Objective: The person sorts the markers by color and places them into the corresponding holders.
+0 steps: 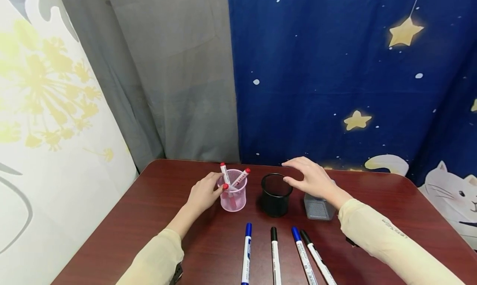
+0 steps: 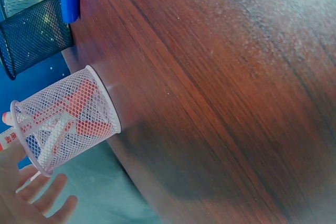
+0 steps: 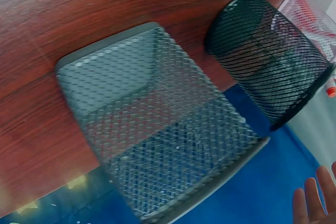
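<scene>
My left hand (image 1: 203, 192) is at the near-left rim of a pink mesh pen cup (image 1: 233, 202), its fingers loosely spread in the left wrist view. The cup stands upright and contains several red-capped whiteboard markers (image 1: 242, 176); one red cap leans over the rim by my thumb. My right hand (image 1: 311, 178) hovers with fingers extended above and right of a black round mesh pen cup (image 1: 275, 204), gripping nothing. Partly hidden under that hand and forearm is a grey square mesh pen holder (image 3: 157, 114).
Toward the table's (image 1: 208, 252) near edge lie a blue-capped marker (image 1: 247, 252), a black-capped marker (image 1: 275, 256), another blue-capped marker (image 1: 303, 254) and another black-capped marker (image 1: 316, 256). Grey and starry blue curtains (image 1: 298, 90) hang behind the table.
</scene>
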Motion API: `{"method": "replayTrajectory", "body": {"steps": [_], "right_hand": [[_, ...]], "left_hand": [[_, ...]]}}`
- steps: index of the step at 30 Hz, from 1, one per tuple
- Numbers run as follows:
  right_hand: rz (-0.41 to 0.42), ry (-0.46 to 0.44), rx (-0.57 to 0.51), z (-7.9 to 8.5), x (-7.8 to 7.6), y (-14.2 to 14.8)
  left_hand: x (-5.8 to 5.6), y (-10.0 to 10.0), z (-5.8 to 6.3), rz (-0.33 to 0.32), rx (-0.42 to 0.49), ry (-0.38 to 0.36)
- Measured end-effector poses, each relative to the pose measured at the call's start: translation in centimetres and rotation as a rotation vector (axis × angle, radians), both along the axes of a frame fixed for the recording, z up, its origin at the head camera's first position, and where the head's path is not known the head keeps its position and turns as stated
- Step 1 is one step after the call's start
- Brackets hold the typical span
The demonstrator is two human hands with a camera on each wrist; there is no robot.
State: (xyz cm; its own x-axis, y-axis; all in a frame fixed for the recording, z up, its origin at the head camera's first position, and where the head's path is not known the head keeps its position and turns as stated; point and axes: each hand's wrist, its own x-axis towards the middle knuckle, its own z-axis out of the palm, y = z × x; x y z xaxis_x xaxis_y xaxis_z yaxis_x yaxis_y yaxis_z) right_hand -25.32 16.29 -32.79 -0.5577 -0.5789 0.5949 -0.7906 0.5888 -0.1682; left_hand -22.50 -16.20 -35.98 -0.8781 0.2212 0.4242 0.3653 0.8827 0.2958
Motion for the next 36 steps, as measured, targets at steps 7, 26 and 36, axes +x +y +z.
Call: {"method": "replayTrajectory", "body": {"steps": [7,26,36], "right_hand": [[-0.011,-0.011,0.069,-1.3,-0.1,1.1],[-0.035,-0.244,0.138,-3.3,0.1,1.7],[-0.031,-0.248,0.145,-3.4,0.1,1.7]], "left_hand": [[0.1,0.1,0.1,0.003,0.01,-0.023],[0.2,0.1,-0.5,-0.005,0.039,0.016],[0.2,-0.1,-0.4,-0.007,0.121,0.115]]}}
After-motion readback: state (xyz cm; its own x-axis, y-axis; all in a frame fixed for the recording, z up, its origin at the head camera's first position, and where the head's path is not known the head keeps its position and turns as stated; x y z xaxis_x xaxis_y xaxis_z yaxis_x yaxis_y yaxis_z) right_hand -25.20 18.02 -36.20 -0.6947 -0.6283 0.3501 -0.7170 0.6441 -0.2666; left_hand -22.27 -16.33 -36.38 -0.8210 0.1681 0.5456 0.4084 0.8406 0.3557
